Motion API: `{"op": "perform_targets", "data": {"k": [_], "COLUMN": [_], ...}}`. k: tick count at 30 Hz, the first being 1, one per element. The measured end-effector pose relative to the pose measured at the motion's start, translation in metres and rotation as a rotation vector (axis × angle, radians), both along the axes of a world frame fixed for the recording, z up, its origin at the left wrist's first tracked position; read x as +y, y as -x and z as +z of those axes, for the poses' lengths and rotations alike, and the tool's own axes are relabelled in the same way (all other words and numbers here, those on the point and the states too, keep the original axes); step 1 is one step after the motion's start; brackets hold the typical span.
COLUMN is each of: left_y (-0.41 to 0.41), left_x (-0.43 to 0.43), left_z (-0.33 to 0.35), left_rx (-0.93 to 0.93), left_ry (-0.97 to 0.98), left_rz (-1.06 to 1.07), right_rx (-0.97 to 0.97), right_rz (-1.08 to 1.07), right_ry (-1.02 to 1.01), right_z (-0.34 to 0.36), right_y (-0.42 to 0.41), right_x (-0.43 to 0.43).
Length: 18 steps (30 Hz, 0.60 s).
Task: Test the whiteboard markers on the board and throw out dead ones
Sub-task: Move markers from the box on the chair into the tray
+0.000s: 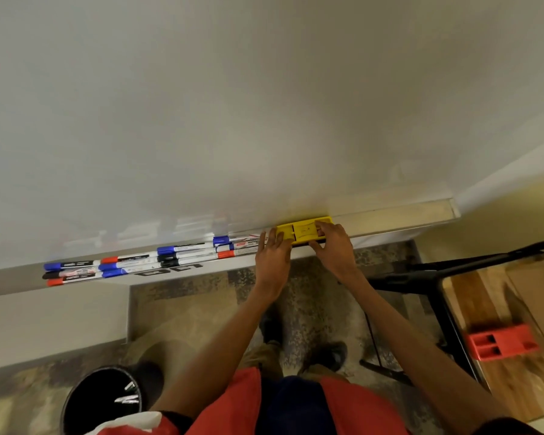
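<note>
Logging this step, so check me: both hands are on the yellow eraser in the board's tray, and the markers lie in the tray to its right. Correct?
Not quite: the head view shows the markers lying in the tray to the left of the yellow eraser, not its right. The left hand and right hand are indeed both on the eraser.

Red block [501, 342] lies on wooden table [512, 384]; patterned carpet [182, 296] below.

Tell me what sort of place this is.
Likely an office or classroom: a wall whiteboard fills the view, its tray holds markers and a yellow eraser, and patterned carpet lies below, beside a wooden table.
</note>
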<state>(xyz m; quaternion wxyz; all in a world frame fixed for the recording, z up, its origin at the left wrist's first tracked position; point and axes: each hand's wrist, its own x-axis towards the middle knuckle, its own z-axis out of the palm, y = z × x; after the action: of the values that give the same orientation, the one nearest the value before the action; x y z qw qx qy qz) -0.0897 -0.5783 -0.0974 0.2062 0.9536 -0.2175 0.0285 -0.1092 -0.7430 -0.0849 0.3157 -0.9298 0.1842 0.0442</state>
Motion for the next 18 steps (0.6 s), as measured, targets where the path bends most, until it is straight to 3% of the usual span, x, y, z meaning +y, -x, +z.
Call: {"op": "perform_targets", "data": {"k": [13,18], "left_y": [0.011,0.021], "left_x": [0.010,-0.006], "left_z": [-0.006,0.001], "left_rx": [0.090,0.030], "left_ry": [-0.009,0.019], "left_rz": [0.035,0.041], "right_rx": [-0.070,-0.107], "right_rz": [0.092,0.070], "right_ry": [0.102,0.092], "right_z": [0.001,0.006], "right_y": [0.008,0.020], "right_x": [0.005,-0.010]}}
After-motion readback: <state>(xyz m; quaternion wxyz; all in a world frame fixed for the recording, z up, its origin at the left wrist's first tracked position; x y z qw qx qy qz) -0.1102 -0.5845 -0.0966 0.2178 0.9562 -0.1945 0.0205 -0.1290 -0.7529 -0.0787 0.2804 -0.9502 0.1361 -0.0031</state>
